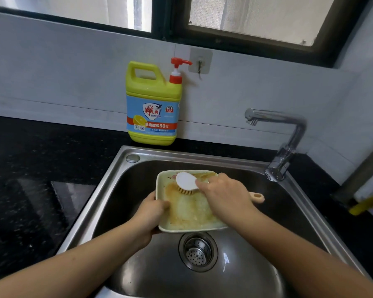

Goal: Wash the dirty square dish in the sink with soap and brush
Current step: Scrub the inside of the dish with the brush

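Over the sink, the left hand grips the tilted dish by its left rim, fingers curled. The right hand clasps the brush, bristles against the dish's greasy far part.

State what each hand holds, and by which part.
The left hand grips the square dish by its left rim; the right hand grips the brush by its handle.
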Demonstrator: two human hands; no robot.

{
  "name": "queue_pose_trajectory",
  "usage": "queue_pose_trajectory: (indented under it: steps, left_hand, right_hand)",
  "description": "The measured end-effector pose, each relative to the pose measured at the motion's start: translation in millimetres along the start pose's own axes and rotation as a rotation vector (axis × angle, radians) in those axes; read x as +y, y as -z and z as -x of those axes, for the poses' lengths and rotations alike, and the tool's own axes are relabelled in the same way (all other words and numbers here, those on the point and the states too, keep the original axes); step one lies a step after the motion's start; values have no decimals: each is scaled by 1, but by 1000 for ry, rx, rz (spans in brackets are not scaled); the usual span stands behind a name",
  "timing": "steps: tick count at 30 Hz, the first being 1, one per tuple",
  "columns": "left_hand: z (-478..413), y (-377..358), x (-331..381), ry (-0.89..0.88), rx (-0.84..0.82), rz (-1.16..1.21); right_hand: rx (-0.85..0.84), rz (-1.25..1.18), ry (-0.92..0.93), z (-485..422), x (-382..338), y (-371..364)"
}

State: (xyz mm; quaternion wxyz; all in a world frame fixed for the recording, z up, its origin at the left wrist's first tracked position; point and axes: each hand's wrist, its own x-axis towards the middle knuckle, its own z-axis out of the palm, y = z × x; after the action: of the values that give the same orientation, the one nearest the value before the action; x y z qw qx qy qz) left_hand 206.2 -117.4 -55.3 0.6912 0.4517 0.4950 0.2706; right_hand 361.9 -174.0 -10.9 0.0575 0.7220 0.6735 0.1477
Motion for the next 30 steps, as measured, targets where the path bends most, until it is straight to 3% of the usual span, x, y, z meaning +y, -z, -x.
queue_pose_trajectory:
  steps: [4, 10, 18, 26, 30]
  left_hand:
    - [-3, 3, 2, -58, 28, -23]
    - [-3, 1, -1, -107, 18, -40]
    - [-3, 5, 1, -85, 49, -4]
    - [0, 1, 3, -81, 61, 89]
    - [-1, 6, 6, -86, 59, 119]
  right_hand:
    - [14, -1, -62, 7, 2, 7]
    - [72, -118, 49, 11, -21, 8]
    - [30, -39, -63, 8, 16, 1]
    - [48, -101, 215, 28, -9, 17]
    - [92, -91, 126, 8, -8, 11]
